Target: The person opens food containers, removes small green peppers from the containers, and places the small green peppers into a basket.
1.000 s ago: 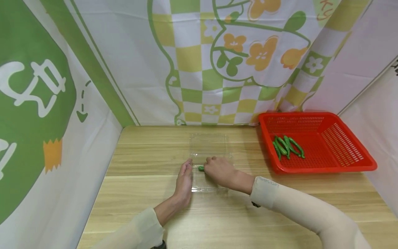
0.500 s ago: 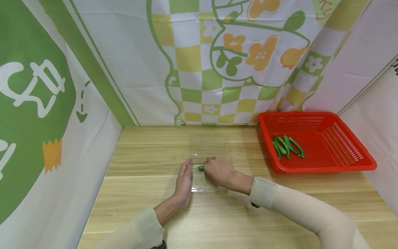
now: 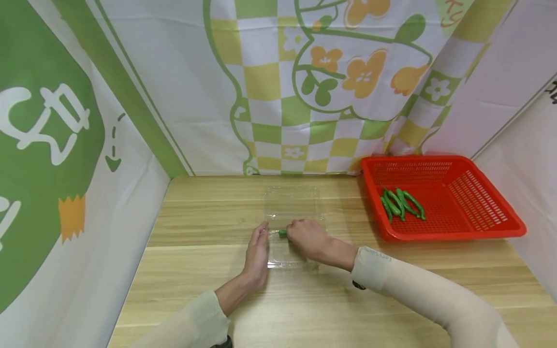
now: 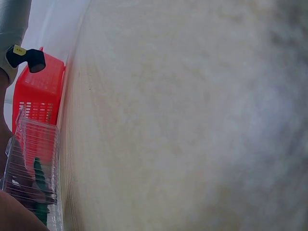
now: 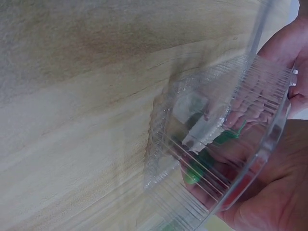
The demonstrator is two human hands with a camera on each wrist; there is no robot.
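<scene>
A clear plastic clamshell box (image 3: 290, 256) lies with its lid (image 3: 291, 200) folded back on the wooden table. My right hand (image 3: 308, 238) reaches into its base and grips a green chili pepper (image 3: 283, 233), most of which the fingers hide in the head view. Through the ribbed wall in the right wrist view, the pepper (image 5: 204, 166) shows among the fingers of the right hand (image 5: 269, 197). Along the box's left side rests my left hand (image 3: 257, 256), its fingers fairly straight against the wall. The left wrist view catches the box (image 4: 33, 144) only at its edge.
To the right stands a red plastic basket (image 3: 452, 237) with several green chili peppers (image 3: 402, 205) at its left end. A patterned cloth (image 3: 265, 96) hangs behind the wooden table (image 3: 191, 270), and more cloth walls flank both sides.
My right hand has shifted very slightly to the right with the pepper, inside the box. The left hand, the box and the basket stay in place.
</scene>
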